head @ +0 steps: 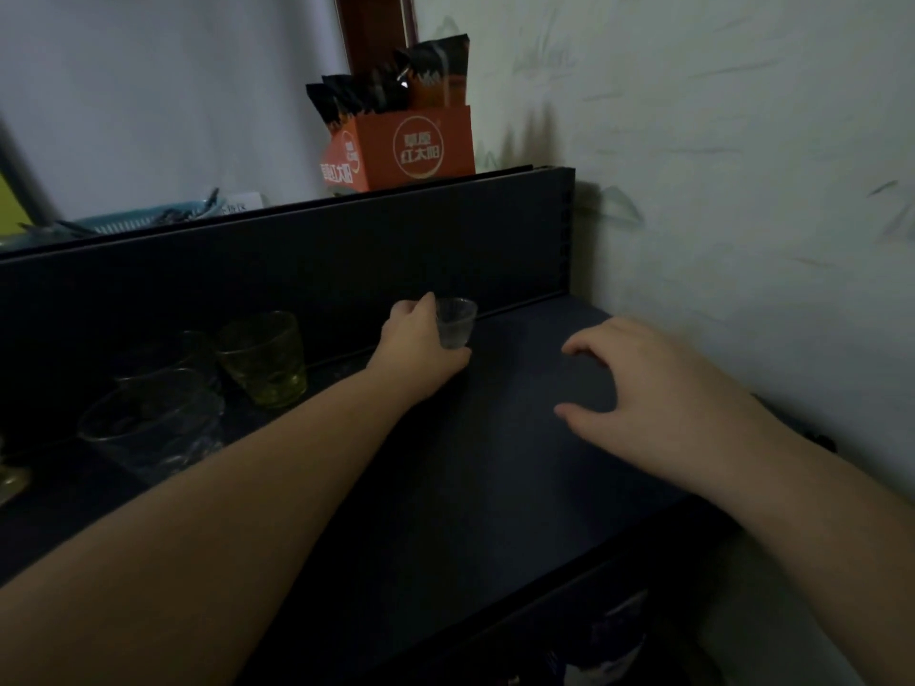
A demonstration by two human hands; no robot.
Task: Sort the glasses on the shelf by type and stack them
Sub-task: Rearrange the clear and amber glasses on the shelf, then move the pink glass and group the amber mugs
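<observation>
My left hand [421, 344] is shut on a small clear glass [455, 323], which stands upright on the dark shelf [495, 438] near its back wall. My right hand [638, 388] hovers open over the shelf's right part, fingers spread, holding nothing. To the left stands a green textured glass [265, 356]. In front of it and further left is a large clear glass [153, 418], with another clear glass [168, 351] dimly visible behind it.
A dark back panel [297, 259] rises behind the shelf. On top of it sit an orange box [411, 148] with dark sachets and a blue basket [143, 220]. A pale wall [742, 190] bounds the right side. A brass-coloured object [12, 480] shows at the left edge.
</observation>
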